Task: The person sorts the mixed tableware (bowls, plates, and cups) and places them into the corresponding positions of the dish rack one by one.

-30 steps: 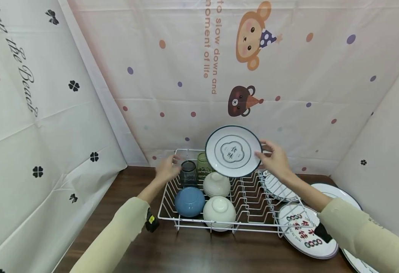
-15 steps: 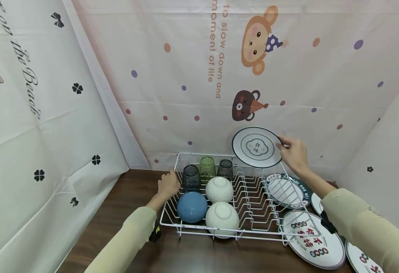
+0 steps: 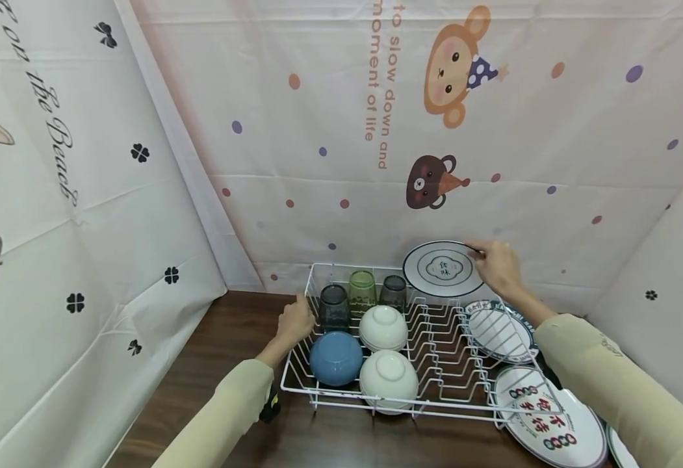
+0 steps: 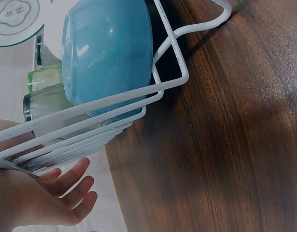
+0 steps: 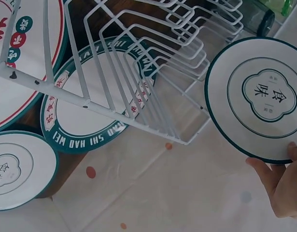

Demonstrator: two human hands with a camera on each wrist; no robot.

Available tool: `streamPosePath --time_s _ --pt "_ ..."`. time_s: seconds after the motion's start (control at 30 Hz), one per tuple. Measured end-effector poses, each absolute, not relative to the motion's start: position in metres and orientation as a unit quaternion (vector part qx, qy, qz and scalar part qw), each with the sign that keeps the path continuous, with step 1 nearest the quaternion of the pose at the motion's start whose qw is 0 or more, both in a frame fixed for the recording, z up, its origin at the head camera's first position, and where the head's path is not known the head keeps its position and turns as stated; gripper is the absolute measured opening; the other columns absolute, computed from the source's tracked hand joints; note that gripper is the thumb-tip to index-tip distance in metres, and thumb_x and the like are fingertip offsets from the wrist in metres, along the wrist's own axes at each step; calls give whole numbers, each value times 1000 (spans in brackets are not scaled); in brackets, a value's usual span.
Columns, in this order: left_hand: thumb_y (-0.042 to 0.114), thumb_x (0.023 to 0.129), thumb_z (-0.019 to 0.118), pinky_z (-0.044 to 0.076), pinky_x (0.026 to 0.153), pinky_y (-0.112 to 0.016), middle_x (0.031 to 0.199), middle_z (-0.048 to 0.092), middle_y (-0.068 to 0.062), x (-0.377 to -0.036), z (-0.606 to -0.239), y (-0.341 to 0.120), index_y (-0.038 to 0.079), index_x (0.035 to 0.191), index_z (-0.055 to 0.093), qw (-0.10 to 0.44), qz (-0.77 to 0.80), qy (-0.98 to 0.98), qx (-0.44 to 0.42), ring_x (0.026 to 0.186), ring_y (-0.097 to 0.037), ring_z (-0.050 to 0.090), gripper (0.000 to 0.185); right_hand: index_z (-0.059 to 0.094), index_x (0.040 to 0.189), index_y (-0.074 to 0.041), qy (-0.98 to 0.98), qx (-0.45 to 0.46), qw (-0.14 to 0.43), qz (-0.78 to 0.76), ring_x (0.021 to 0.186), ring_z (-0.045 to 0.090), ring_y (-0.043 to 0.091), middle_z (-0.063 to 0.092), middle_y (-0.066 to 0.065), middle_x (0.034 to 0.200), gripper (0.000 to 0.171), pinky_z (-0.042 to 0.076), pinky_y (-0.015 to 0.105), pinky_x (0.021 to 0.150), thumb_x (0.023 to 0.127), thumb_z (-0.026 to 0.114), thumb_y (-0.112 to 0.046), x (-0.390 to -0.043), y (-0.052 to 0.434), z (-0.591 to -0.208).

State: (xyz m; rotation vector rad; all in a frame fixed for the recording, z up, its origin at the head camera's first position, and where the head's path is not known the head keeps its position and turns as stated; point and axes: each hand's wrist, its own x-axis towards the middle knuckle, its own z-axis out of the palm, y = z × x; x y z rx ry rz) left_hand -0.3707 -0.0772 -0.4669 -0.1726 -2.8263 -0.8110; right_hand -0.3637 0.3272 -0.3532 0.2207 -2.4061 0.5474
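My right hand (image 3: 500,268) pinches a white plate with a dark green rim (image 3: 443,272) by its right edge, thumb on the printed face. The plate leans back over the far side of a white wire dish rack (image 5: 80,101). In the right wrist view, fingers (image 5: 269,174) reach behind the plate. My left hand (image 3: 296,318) grips the rack's left rim, thumb inside the wires and fingers outside in the left wrist view. Upside-down bowls, one blue (image 3: 336,359) and two white (image 3: 389,377), stand in the rack beside dark glasses (image 3: 334,309) and a green glass (image 3: 362,292).
To the right of the rack lie several more plates, one with red lettering (image 3: 542,416) and one with a green patterned rim (image 3: 500,333). Printed cloth (image 3: 318,97) hangs behind and at the sides. The tabletop (image 4: 211,145) is dark wood.
The plate has moved right and lower toward the back of the rack, tilting away. My left hand has come from above the glasses to the rack's left rim.
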Motion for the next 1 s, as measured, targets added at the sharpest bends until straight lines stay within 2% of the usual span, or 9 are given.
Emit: streamPosePath --time_s 0.1,0.27,0.47,0.6,0.77,0.9,1.0 --pt "3 92 54 53 63 -50 75 65 -15 -370 -468 -77 1 101 50 100 -284 -952 -62 73 -36 67 10 74 116 2 -925 88 307 207 51 53 24 72 32 101 26 33 30 47 93 62 5 -366 327 -355" --pt "3 92 53 51 60 -48 76 64 -15 -369 -466 -78 0 103 49 94 -300 -948 -58 68 -33 64 11 74 116 3 -932 94 286 200 59 61 30 72 32 104 28 36 30 49 92 60 8 -370 325 -359" --pt "3 92 49 49 60 -45 75 62 -15 -370 -468 -77 1 105 49 86 -315 -944 -55 65 -28 59 13 74 117 3 -943 99 258 188 52 54 25 72 32 101 28 33 29 47 93 59 7 -376 327 -365" --pt "2 92 49 45 57 -39 75 60 -12 -372 -470 -78 -1 109 49 81 -323 -941 -58 63 -25 55 18 73 119 2 -949 103 239 180 59 63 29 73 32 102 27 36 29 48 95 61 5 -379 329 -370" --pt "0 90 49 38 53 -32 71 55 -9 -372 -471 -80 -5 114 49 82 -333 -937 -64 59 -21 49 24 72 120 3 -954 109 212 181 61 63 29 72 32 105 27 36 30 48 96 60 4 -382 327 -372" --pt "1 90 48 37 52 -32 69 55 -10 -373 -472 -79 -5 111 49 95 -335 -935 -69 57 -21 49 22 73 120 2 -958 116 194 177 62 62 28 72 31 108 27 36 30 49 96 60 3 -385 326 -374" --pt "2 91 46 38 52 -32 69 56 -11 -373 -473 -79 -6 112 48 93 -330 -937 -69 57 -21 50 22 73 119 2 -961 117 183 172 70 68 34 71 31 111 26 38 29 49 96 61 2 -387 328 -378"
